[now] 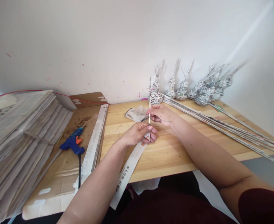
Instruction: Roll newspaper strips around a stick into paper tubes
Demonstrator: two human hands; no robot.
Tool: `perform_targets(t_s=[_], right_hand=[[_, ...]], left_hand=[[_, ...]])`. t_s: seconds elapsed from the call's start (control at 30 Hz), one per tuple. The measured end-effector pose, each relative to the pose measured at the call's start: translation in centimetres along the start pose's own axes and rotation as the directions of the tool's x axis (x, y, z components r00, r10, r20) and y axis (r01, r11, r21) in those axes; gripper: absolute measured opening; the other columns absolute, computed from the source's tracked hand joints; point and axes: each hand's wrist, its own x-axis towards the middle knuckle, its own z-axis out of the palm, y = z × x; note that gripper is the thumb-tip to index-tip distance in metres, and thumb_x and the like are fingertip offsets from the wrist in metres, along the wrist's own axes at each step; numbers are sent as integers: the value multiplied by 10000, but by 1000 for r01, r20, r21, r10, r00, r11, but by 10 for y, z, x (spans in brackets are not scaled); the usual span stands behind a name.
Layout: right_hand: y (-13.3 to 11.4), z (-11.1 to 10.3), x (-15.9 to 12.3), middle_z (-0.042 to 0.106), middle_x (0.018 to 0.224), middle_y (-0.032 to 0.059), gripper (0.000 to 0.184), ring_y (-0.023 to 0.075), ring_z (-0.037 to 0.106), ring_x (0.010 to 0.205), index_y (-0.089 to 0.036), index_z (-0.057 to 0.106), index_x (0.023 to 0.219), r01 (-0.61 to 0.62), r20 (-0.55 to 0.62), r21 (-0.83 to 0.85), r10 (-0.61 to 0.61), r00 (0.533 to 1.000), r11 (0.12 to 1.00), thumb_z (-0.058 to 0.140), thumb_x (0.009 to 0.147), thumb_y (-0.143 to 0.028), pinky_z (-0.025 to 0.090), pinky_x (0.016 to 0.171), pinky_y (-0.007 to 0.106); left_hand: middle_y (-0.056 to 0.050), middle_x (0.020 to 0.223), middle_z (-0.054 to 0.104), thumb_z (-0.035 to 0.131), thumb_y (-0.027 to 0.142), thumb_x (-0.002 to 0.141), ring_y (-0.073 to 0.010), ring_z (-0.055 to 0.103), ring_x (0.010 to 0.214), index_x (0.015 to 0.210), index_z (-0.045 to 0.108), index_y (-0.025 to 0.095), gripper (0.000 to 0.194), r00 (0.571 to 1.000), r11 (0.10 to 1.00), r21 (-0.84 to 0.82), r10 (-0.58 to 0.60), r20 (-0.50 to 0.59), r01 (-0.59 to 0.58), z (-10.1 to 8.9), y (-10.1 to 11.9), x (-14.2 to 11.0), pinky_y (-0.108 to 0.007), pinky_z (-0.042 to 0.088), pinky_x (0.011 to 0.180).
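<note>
Over the wooden table, my left hand and my right hand are both closed on a thin rolled newspaper tube, which stands nearly upright. My right hand pinches it higher up, and my left fingers grip it near its lower end. From beneath my left hand a strip of printed newspaper slants down past the table's front edge. Whether the strip joins the tube is hidden by the fingers. Just behind my hands lies a crumpled grey cloth.
Several woven paper figures stand along the wall. Long paper tubes extend across the right side, some past the table edge. At left, a blue glue gun rests on cardboard, beside stacked newspaper and newspaper strips.
</note>
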Motion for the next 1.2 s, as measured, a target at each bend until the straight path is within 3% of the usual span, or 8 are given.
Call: perform_targets(t_s=[0.13, 0.3, 0.37, 0.57, 0.77, 0.97, 1.1, 1.2], right_hand=[[-1, -2, -2, 535, 573, -11, 381, 68, 464, 519, -121, 709, 867, -22, 125, -53, 29, 992, 998, 748, 719, -469, 232, 392, 166], [-3, 7, -2, 497, 524, -27, 346, 43, 391, 474, -108, 678, 674, 41, -52, -104, -46, 998, 994, 814, 641, -424, 207, 383, 169], [-3, 6, -2, 489, 513, -26, 363, 47, 396, 467, -112, 678, 676, 36, -63, -82, -41, 997, 996, 798, 657, -454, 200, 376, 171], [0, -3, -3, 565, 602, 1, 338, 75, 505, 552, -129, 717, 893, -28, 151, -45, 35, 988, 999, 752, 735, -426, 289, 412, 160], [1, -2, 1, 528, 551, -13, 308, 52, 442, 474, -121, 681, 725, 37, 3, 9, -37, 999, 999, 798, 682, -403, 174, 353, 159], [-2, -1, -2, 580, 634, 3, 352, 66, 487, 520, -128, 712, 855, 5, 98, -26, -2, 995, 1000, 775, 698, -437, 238, 382, 170], [-4, 7, -3, 520, 528, -21, 337, 42, 412, 463, -115, 666, 665, 62, -43, -124, -68, 997, 990, 831, 620, -406, 203, 380, 172], [-6, 9, -4, 487, 510, -31, 351, 46, 408, 464, -122, 653, 656, 81, -85, -145, -94, 992, 986, 815, 639, -433, 234, 392, 173]], left_hand=[[-125, 820, 680, 565, 525, 845, -176, 662, 665, 960, 618, 110, 434, 1000, 1000, -5, 0, -6, 0, 0, 1, -1, -210, 426, 469], [-118, 808, 686, 596, 525, 826, -177, 665, 673, 944, 626, 108, 435, 1000, 1000, 0, -4, -11, 4, 0, 1, 0, -240, 462, 528], [-120, 802, 688, 593, 535, 825, -185, 674, 690, 945, 629, 107, 446, 1000, 1000, 2, -6, -14, 6, 0, 2, -1, -250, 476, 550], [-127, 835, 697, 584, 533, 833, -189, 682, 733, 986, 640, 107, 456, 1000, 1000, 13, -15, -17, 15, -1, 4, -3, -272, 512, 608], [-119, 833, 693, 572, 520, 848, -181, 677, 755, 984, 635, 105, 441, 999, 1000, 7, -28, 17, 28, 0, 4, -2, -296, 525, 664], [-121, 823, 685, 575, 524, 844, -177, 672, 734, 973, 636, 100, 447, 1000, 1000, 0, -18, 8, 18, 1, 5, -3, -298, 524, 653], [-118, 821, 687, 596, 519, 832, -178, 673, 736, 954, 634, 104, 434, 1000, 1000, 7, -18, 11, 18, 1, 5, -3, -297, 526, 650], [-115, 829, 688, 582, 525, 839, -179, 676, 744, 958, 634, 111, 433, 1000, 1000, 19, -11, 6, 11, 0, 5, -2, -305, 532, 663]])
